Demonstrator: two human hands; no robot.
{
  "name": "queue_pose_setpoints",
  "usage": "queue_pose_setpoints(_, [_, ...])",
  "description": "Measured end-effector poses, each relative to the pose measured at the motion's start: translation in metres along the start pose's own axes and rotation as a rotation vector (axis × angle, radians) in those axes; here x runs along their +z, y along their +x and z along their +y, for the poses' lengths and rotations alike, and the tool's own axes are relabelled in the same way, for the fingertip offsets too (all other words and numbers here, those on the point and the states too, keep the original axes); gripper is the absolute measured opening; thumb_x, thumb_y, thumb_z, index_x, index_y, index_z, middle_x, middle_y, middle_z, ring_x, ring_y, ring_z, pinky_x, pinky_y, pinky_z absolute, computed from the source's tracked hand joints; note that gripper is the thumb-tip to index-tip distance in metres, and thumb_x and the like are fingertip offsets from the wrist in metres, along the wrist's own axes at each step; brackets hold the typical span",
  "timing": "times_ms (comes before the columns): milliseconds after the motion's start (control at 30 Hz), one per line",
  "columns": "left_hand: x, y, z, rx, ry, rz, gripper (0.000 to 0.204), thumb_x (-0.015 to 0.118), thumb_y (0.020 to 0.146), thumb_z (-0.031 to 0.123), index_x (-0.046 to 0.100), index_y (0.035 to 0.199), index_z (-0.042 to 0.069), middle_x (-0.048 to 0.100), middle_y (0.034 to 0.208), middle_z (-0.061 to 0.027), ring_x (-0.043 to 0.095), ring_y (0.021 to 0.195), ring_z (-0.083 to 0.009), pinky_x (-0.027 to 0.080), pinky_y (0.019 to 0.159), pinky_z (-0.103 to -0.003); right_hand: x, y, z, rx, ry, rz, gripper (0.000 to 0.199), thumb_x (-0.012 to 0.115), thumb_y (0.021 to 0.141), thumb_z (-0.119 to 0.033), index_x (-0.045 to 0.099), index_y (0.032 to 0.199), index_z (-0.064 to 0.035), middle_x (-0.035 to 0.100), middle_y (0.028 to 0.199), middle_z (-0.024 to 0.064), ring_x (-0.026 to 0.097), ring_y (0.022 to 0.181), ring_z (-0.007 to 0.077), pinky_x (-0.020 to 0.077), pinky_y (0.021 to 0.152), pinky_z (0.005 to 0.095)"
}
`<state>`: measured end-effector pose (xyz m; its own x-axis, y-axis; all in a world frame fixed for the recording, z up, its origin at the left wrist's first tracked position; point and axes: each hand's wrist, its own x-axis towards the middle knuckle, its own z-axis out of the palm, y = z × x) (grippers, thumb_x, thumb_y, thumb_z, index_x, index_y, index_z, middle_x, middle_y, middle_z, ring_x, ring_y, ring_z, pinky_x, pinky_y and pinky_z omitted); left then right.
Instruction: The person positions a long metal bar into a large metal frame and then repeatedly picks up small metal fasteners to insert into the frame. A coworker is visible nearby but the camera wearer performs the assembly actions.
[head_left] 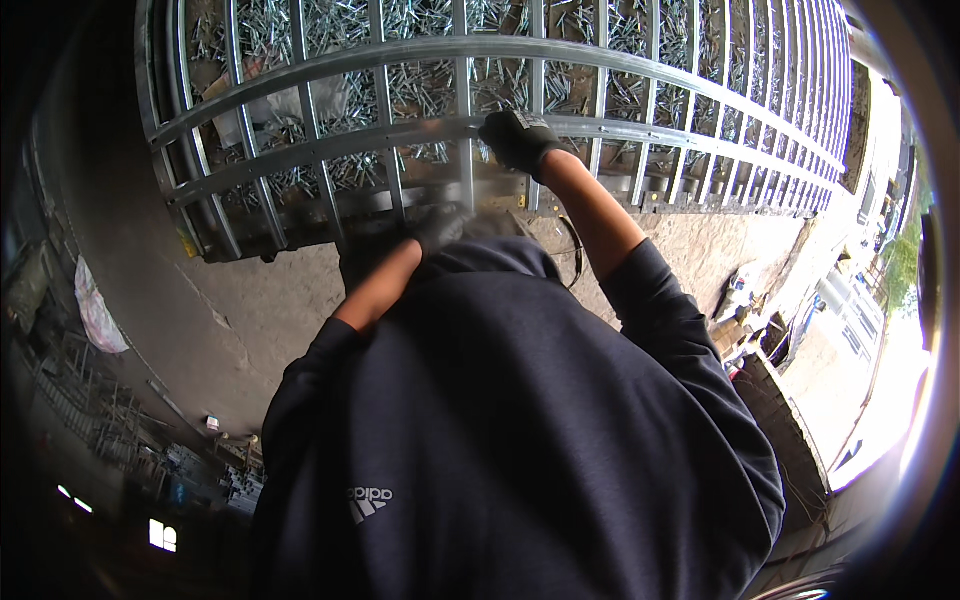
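A metal fence panel (330,150) of bright bars, crossed by two long rails, lies in front of me. My right hand (517,142), in a dark glove, is closed at the nearer long rail, its fingers curled against the metal. Lower and to the left is my left hand (440,228), also in a dark glove. It is smeared by motion, close to the near end of a cross bar (465,175). Whether its fingers hold that bar is not visible.
Many small metal pieces (420,95) lie scattered beneath the panel, along with a pale crumpled sheet (290,105). A dark cable (576,250) hangs by the bench's near edge. Metal frames (110,430) are stacked at the lower left. A white sack (98,305) stands left.
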<state>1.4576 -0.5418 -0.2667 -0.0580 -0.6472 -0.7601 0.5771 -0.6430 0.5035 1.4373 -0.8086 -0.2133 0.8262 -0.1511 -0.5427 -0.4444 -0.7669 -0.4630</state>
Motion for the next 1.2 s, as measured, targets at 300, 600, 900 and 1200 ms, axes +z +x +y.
queue_pose_setpoints(300, [0.003,-0.009,0.032,-0.089,0.077,0.013,0.03,0.059,0.104,0.034,0.067,0.091,0.009,0.048,0.062,0.0064,0.041,0.053,-0.0054,0.033,0.05,-0.025,-0.066,0.022,-0.064,0.216,-0.058,-0.122,0.028,0.053,0.09,-0.021,0.072,0.091,-0.0012,0.072,0.095,0.0231,0.071,0.095,0.039,0.0554,0.086,0.047])
queue_pose_setpoints(600, [0.0,-0.005,0.023,-0.077,0.08,-0.015,0.031,0.059,0.104,0.034,0.06,0.085,0.009,0.046,0.063,0.0058,0.042,0.054,-0.006,0.035,0.052,-0.026,-0.059,0.012,-0.102,-0.002,-0.465,-0.187,0.026,0.054,0.096,-0.027,0.073,0.1,-0.0099,0.074,0.105,0.014,0.071,0.1,0.0313,0.0551,0.087,0.0455])
queue_pose_setpoints(900, [0.0,0.009,-0.02,-0.003,0.097,0.08,0.021,0.061,0.103,0.028,0.066,0.102,0.008,0.052,0.065,0.0053,0.04,0.051,-0.0049,0.031,0.047,-0.025,-0.048,0.008,-0.106,-0.144,-0.73,-0.219,0.021,0.059,0.093,-0.015,0.072,0.108,-0.0095,0.075,0.098,0.009,0.074,0.095,0.0301,0.0583,0.074,0.0474])
queue_pose_setpoints(1200, [0.002,-0.021,0.004,0.026,0.523,0.281,0.033,0.056,0.104,0.036,0.068,0.102,0.006,0.056,0.066,0.0026,0.05,0.058,-0.0085,0.043,0.055,-0.027,-0.052,0.033,-0.081,0.073,-0.409,-0.277,0.03,0.054,0.096,-0.028,0.072,0.107,-0.0064,0.073,0.11,0.0174,0.071,0.106,0.0335,0.0557,0.089,0.048])
